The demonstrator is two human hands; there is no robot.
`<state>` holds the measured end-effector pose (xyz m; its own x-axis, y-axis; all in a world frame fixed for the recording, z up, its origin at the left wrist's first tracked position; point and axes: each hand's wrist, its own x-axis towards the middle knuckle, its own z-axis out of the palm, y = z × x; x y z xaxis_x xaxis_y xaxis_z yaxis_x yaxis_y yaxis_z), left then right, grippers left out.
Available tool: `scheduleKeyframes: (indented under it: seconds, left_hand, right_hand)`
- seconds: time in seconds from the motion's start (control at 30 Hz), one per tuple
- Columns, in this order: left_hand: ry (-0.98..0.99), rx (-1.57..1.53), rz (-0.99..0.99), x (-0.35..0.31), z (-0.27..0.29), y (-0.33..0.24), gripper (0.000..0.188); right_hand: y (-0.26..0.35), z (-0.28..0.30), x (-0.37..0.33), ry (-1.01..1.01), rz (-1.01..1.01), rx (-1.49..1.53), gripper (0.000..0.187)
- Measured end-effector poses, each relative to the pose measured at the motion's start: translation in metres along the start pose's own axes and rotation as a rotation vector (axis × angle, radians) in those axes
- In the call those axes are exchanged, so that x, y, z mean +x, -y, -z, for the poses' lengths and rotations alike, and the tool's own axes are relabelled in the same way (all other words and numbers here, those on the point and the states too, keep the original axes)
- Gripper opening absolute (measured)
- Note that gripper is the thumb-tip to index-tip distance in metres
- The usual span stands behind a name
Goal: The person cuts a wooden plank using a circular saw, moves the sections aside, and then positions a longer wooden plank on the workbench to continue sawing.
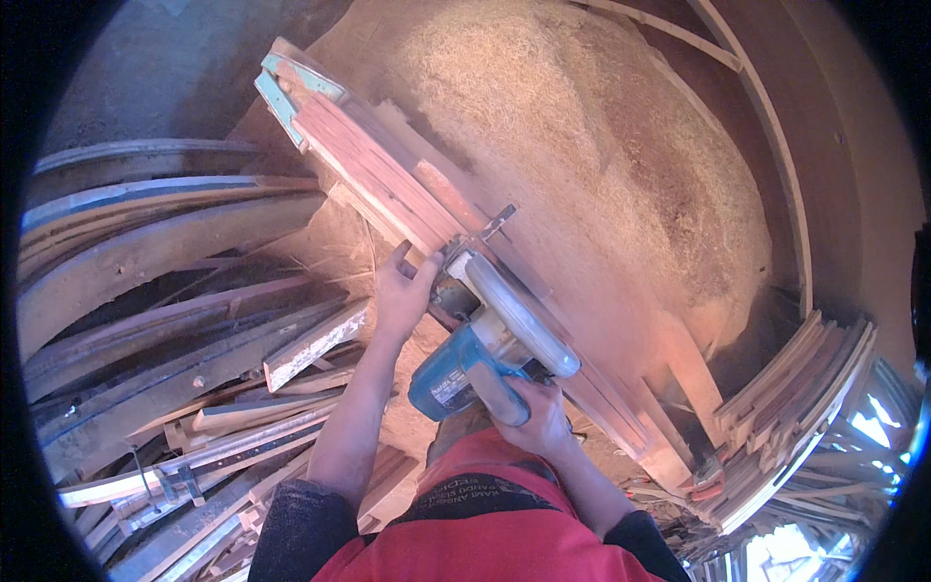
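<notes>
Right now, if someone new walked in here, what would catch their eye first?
Probably the blue circular saw near the centre, gripped by the right hand and set over long reddish wood slanting from upper left to lower right. Next, the large pale sawdust heap across the upper middle, and the stacked boards crowding the left.

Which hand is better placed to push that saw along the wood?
Probably the right hand: it grips the handle of the circular saw. The left hand is by the saw's front end, near the edge of the reddish planks.
</notes>
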<state>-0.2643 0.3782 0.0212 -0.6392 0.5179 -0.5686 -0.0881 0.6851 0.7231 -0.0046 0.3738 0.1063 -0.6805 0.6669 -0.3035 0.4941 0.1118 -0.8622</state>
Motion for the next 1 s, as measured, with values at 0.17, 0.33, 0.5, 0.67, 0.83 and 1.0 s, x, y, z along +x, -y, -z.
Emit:
scheduleKeyframes:
  seconds: [0.17,0.33,0.5,0.67,0.83,1.0]
  left_hand:
    - [-0.004,0.044,0.000,0.006,0.005,-0.002,0.083]
    - [0.012,-0.013,0.017,0.012,0.008,0.000,0.080]
    - [0.011,0.027,0.000,0.017,0.014,0.004,0.082]
    - [0.020,0.003,-0.040,0.026,0.014,0.011,0.082]
    - [-0.017,0.031,-0.037,0.024,0.020,-0.005,0.079]
    - [-0.003,0.032,-0.002,0.029,0.023,-0.008,0.075]
  right_hand:
    - [0.003,-0.001,0.007,0.004,0.001,-0.022,0.044]
    - [0.005,-0.004,0.011,-0.005,0.012,-0.024,0.045]
    - [0.010,-0.006,0.017,-0.008,0.013,-0.022,0.046]
    - [0.006,-0.009,0.018,-0.042,0.079,-0.016,0.046]
    - [0.017,-0.008,0.025,-0.014,0.014,-0.072,0.046]
    - [0.016,-0.011,0.028,0.001,0.007,-0.056,0.046]
